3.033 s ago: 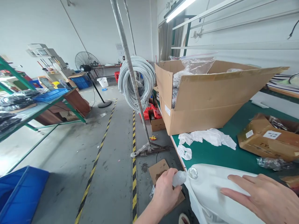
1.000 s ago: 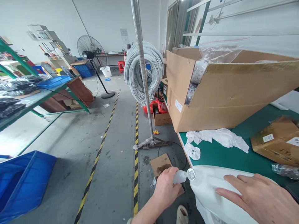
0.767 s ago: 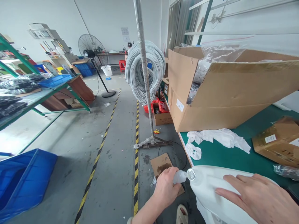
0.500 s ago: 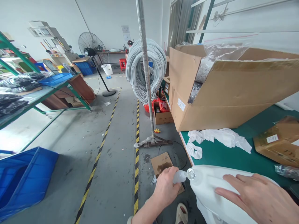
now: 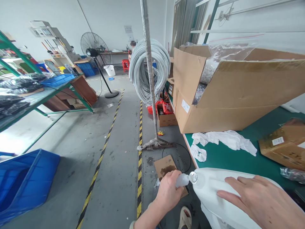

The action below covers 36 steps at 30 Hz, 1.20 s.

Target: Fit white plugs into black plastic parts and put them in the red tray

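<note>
A large white plastic jug [image 5: 214,194] lies tipped on its side at the near edge of the green table [image 5: 226,157], its open mouth [image 5: 193,177] pointing left past the edge. My left hand [image 5: 168,192] is closed round a small clear bottle [image 5: 181,180] held right at the jug's mouth. My right hand [image 5: 262,202] lies flat on top of the jug with its fingers stretched out, pressing it.
A big open cardboard box [image 5: 228,92] with plastic bags and crumpled white rags [image 5: 224,140] sit on the table. A coil of grey wire [image 5: 149,73] hangs on a metal pole. A blue crate [image 5: 23,181], a standing fan [image 5: 95,52] and yellow-black floor tape lie left.
The view has shifted slightly to the left and down. Both hands hold the same places on the small bottle and the jug.
</note>
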{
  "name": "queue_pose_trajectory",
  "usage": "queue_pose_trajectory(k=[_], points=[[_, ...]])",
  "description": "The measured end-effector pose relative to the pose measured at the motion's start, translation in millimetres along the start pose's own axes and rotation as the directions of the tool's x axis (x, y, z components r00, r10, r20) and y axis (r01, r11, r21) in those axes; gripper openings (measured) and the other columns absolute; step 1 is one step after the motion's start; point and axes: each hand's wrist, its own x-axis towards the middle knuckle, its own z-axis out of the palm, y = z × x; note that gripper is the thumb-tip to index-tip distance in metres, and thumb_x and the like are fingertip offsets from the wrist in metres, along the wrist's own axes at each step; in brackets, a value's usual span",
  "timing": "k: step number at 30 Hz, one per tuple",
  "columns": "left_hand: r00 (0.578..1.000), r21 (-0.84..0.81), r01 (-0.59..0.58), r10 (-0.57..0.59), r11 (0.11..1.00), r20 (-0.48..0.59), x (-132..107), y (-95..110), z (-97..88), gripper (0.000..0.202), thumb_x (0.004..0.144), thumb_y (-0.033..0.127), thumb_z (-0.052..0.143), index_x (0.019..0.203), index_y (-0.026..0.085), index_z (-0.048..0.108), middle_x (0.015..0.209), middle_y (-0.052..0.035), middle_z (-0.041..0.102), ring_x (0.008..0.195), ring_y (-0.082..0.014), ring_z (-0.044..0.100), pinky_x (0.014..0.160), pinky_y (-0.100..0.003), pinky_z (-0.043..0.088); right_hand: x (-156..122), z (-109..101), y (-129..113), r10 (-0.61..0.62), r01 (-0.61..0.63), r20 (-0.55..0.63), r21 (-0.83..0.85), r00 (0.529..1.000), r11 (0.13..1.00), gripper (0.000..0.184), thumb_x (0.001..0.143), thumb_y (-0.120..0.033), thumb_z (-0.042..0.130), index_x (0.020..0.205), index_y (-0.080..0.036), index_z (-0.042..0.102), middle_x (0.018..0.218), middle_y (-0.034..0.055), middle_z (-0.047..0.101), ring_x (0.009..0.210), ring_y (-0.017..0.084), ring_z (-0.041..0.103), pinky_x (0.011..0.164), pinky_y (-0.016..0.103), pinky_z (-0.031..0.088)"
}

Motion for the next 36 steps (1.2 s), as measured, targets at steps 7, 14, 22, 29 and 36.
queue_pose_trajectory(k=[7,14,22,29,36], points=[[1.0,0.004,0.011,-0.011,1.0,0.01,-2,-4,0.5,0.04,0.063,0.01,0.05,0.101,0.022,0.053,0.102,-0.0049,0.063,0.094,-0.0235,0.056,0.077,-0.032,0.044,-2,1,-2,-0.006,0.006,0.007,0.006,1.0,1.0,0.062,0.093,-0.045,0.016,0.058,-0.023,0.062,0.041,0.0039,0.056,0.036,0.02,0.055,0.042,0.031,0.035],[1.0,-0.003,0.026,-0.026,1.0,0.018,-6,-6,-1.5,0.038,0.065,0.01,0.05,0.101,0.023,0.053,0.102,-0.0042,0.063,0.093,-0.0224,0.056,0.075,-0.03,0.044,1,1,-7,-0.007,0.007,0.012,0.004,1.0,1.0,0.065,0.093,-0.046,0.013,0.056,-0.022,0.061,0.04,0.0035,0.055,0.036,0.02,0.056,0.04,0.03,0.039],[0.999,-0.009,0.032,-0.031,0.999,0.024,-8,-9,-1.3,0.039,0.065,0.011,0.051,0.101,0.023,0.053,0.102,-0.0047,0.063,0.093,-0.0231,0.056,0.074,-0.03,0.044,2,1,-9,-0.036,0.037,0.014,-0.024,0.999,0.999,0.064,0.093,-0.045,0.013,0.054,-0.021,0.058,0.039,0.0012,0.051,0.034,0.018,0.054,0.039,0.029,0.04],[0.999,-0.005,0.037,-0.037,0.999,0.02,-8,-9,-1.4,0.038,0.064,0.01,0.05,0.1,0.022,0.053,0.1,-0.0049,0.063,0.091,-0.0226,0.056,0.073,-0.029,0.044,2,7,-12,-0.054,0.053,-0.033,-0.022,0.998,0.998,0.061,0.094,-0.044,0.016,0.053,-0.022,0.055,0.037,-0.0006,0.048,0.032,0.018,0.052,0.04,0.03,0.037],[0.999,-0.003,0.045,-0.045,0.999,0.024,-9,-10,-1.8,0.037,0.064,0.009,0.05,0.099,0.022,0.053,0.099,-0.004,0.063,0.09,-0.0217,0.056,0.074,-0.028,0.044,2,3,-13,-0.056,0.055,0.016,0.019,0.998,0.998,0.056,0.095,-0.04,0.02,0.056,-0.021,0.057,0.039,0.0004,0.051,0.034,0.018,0.054,0.043,0.03,0.036]])
